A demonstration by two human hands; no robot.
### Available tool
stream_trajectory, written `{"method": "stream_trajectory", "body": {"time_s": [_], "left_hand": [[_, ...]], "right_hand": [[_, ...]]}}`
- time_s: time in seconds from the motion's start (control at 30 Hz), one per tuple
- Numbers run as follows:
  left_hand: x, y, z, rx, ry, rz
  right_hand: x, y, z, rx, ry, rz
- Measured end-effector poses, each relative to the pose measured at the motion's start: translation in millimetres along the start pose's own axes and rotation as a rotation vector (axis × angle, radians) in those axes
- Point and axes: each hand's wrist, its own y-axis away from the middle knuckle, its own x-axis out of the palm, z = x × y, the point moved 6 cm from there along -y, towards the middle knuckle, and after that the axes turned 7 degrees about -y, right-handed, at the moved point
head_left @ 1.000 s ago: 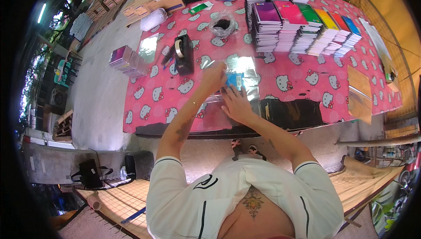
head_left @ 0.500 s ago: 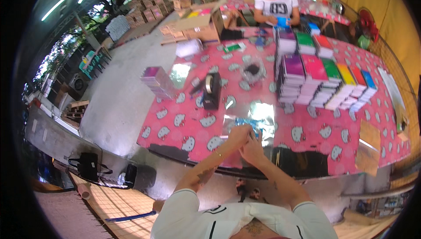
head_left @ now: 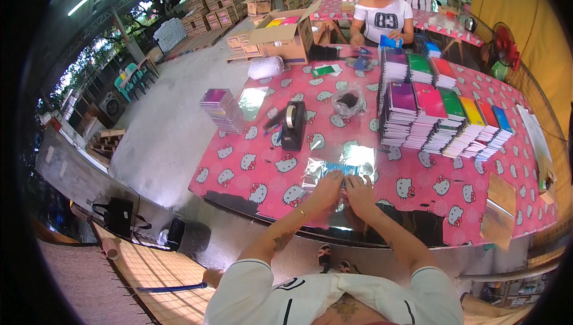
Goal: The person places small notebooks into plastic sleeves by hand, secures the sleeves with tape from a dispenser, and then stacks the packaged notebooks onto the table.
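Note:
At the table's near edge, a blue notebook stack [head_left: 340, 167] lies on a shiny clear plastic sheet [head_left: 360, 156]. My left hand [head_left: 329, 186] is at its near left side, fingers bent and closed on the film. Beside it, my right hand [head_left: 360, 195] rests on the near right part of the film with its fingers slightly apart. Both hands hide the near part of the stack. A black tape dispenser [head_left: 293, 127] with a roll of clear tape stands just beyond, to the left.
Tall piles of colourful notebooks [head_left: 427, 110] stand on the right. A smaller wrapped pile [head_left: 221, 110] is at the left edge. A plastic bag [head_left: 348, 99] lies mid-table, a cardboard piece [head_left: 500, 205] at right. Across the table, a person [head_left: 385, 17] holds a blue notebook.
My hands were close together over the blue stack; now they are apart, the right one shifted rightward. The person opposite has lifted a blue notebook. The view has tilted slightly.

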Motion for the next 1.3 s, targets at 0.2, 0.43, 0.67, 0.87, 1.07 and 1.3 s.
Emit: {"method": "stream_trajectory", "body": {"time_s": [0.2, 0.43, 0.67, 0.87, 1.07, 1.3], "left_hand": [[-19, 57, 48, -0.258, -0.281, -0.164], [-92, 5, 235, -0.781, 0.453, -0.384], [-49, -23, 266, -0.922, 1.028, -0.225], [-20, 26, 263, -1.026, 0.676, -0.338], [-77, -8, 194, -0.707, 0.276, -0.087], [-24, -36, 24, -0.575, 0.115, 0.289]], "right_hand": [[5, 3, -4, -0.061, 0.054, 0.047], [4, 3, -3, -0.015, -0.02, 0.065], [-4, 0, 0, 0.002, -0.022, -0.028], [-3, 0, 3, 0.02, -0.059, -0.001], [-1, 4, -8, 0.024, -0.115, -0.04], [0, 5, -14, -0.036, -0.14, -0.072]]}}
